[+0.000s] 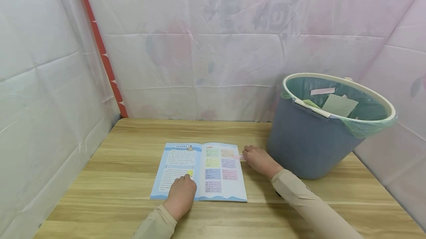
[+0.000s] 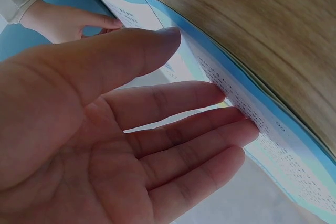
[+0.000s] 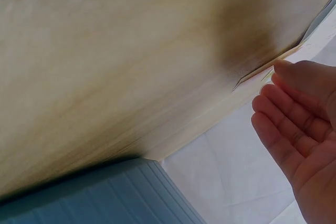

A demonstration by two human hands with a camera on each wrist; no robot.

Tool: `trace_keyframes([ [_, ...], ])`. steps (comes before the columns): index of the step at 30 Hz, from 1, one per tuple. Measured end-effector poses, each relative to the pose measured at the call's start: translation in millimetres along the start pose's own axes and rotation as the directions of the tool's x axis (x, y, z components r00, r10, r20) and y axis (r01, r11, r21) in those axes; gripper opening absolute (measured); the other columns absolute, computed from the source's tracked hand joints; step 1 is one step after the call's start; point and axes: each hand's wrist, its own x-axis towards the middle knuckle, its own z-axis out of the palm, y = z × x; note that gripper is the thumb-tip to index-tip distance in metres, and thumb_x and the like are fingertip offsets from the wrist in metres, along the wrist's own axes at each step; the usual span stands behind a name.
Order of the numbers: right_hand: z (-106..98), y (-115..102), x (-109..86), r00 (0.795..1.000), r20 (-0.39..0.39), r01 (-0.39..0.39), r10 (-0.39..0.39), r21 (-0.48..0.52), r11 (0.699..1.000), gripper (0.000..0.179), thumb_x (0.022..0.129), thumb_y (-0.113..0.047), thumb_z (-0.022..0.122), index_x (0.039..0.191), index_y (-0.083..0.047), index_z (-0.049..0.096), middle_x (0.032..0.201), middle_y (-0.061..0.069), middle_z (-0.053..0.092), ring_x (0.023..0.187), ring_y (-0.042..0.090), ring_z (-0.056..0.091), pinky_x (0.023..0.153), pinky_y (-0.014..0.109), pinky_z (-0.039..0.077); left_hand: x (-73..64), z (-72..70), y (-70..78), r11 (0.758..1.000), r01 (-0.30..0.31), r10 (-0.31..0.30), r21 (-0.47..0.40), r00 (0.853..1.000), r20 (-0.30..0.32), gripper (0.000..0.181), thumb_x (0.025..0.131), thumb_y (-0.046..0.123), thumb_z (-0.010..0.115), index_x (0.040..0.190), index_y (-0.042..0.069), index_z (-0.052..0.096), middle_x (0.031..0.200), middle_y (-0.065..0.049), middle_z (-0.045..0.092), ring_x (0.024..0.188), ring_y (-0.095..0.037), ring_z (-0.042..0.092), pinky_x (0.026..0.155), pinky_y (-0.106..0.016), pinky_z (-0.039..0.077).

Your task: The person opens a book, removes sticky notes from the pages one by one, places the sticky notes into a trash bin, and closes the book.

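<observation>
An open booklet (image 1: 217, 194) lies flat on the wooden table, with printed text on its left page and pastel text boxes on its right page. My left hand (image 1: 181, 194) rests on the left page, just below a small yellow square (image 1: 190, 172); in the left wrist view its fingertips (image 2: 249, 132) touch the printed page with the fingers nearly straight. At the booklet's right edge, my right hand (image 1: 261, 160) pinches the end of a pink paper strip (image 1: 238, 157) that sticks out past the page. The right wrist view shows thumb (image 3: 302, 74) and index finger together at the paper.
A blue-grey bin (image 1: 303, 146) with a green liner (image 1: 362, 128) stands at the right, close behind my right forearm. Inside it are a pale green paper (image 1: 339, 105) and a pink strip (image 1: 323, 91). White sheeting (image 1: 199, 65) hangs behind the table (image 1: 133, 135).
</observation>
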Motion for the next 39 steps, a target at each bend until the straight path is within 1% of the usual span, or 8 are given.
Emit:
trace_keyframes([
  [3,0.3,-0.4,0.7,1.000,0.001,0.002,-0.002,-0.010,1.000,0.010,0.082,-0.001,0.072,0.077,-0.002,0.064,0.073,0.003,0.053,0.064,0.017,0.051,0.055,0.030,0.047,0.0,-0.2,-0.3,1.000,-0.003,0.003,0.008,1.000,-0.007,0.011,0.083,0.003,0.070,0.076,-0.005,0.067,0.069,-0.010,0.052,0.063,-0.022,0.056,0.062,-0.034,0.050],
  [8,-0.8,-2.7,2.6,1.000,-0.007,-0.006,0.006,0.004,1.000,0.014,0.086,-0.008,0.071,0.076,-0.003,0.062,0.071,0.002,0.052,0.063,0.016,0.050,0.055,0.030,0.047,0.3,-2.2,-0.7,1.000,-0.004,0.004,0.013,1.000,-0.002,0.010,0.083,0.003,0.070,0.076,-0.005,0.067,0.069,-0.010,0.051,0.063,-0.022,0.055,0.061,-0.034,0.050],
  [14,-2.0,-4.4,2.2,0.999,0.012,0.032,-0.031,-0.073,0.997,0.012,0.083,-0.006,0.073,0.077,-0.003,0.064,0.073,0.003,0.053,0.064,0.017,0.051,0.055,0.029,0.047,0.0,-2.6,-0.6,1.000,-0.004,0.004,0.004,1.000,-0.003,0.010,0.082,0.002,0.070,0.076,-0.005,0.067,0.069,-0.010,0.052,0.063,-0.022,0.056,0.061,-0.034,0.050],
  [17,-1.7,-4.5,1.7,0.999,0.019,0.040,-0.038,-0.085,0.996,0.011,0.081,-0.005,0.075,0.078,-0.003,0.064,0.074,0.004,0.053,0.064,0.017,0.052,0.056,0.030,0.048,0.0,-2.0,-0.7,1.000,-0.005,0.005,0.001,1.000,-0.009,0.010,0.082,0.002,0.070,0.076,-0.005,0.067,0.069,-0.010,0.052,0.063,-0.022,0.055,0.061,-0.034,0.050],
  [26,-3.4,-5.0,2.1,0.999,0.036,0.022,-0.019,-0.088,0.996,0.008,0.082,0.001,0.071,0.083,-0.002,0.064,0.079,0.006,0.057,0.068,0.018,0.054,0.059,0.031,0.049,0.5,-1.5,-0.1,1.000,-0.004,0.004,-0.002,1.000,0.006,0.009,0.084,0.002,0.068,0.078,-0.004,0.067,0.071,-0.010,0.053,0.065,-0.023,0.057,0.063,-0.035,0.051],
  [31,-2.6,-4.2,3.7,1.000,0.031,0.000,0.002,-0.084,0.996,0.009,0.082,0.001,0.072,0.084,-0.001,0.063,0.080,0.006,0.057,0.068,0.018,0.053,0.058,0.030,0.049,0.9,-2.8,-0.1,1.000,0.002,-0.002,-0.002,1.000,0.012,0.008,0.084,0.002,0.068,0.078,-0.004,0.067,0.072,-0.010,0.053,0.066,-0.023,0.057,0.064,-0.035,0.051],
  [39,0.1,-2.6,4.3,1.000,0.019,0.001,0.001,-0.109,0.994,0.011,0.080,0.000,0.074,0.085,-0.001,0.064,0.081,0.006,0.058,0.068,0.018,0.054,0.057,0.029,0.049,0.5,-3.2,0.5,1.000,0.007,-0.006,-0.009,1.000,0.028,0.009,0.084,0.003,0.069,0.080,-0.005,0.068,0.073,-0.011,0.054,0.067,-0.024,0.057,0.065,-0.036,0.051],
])
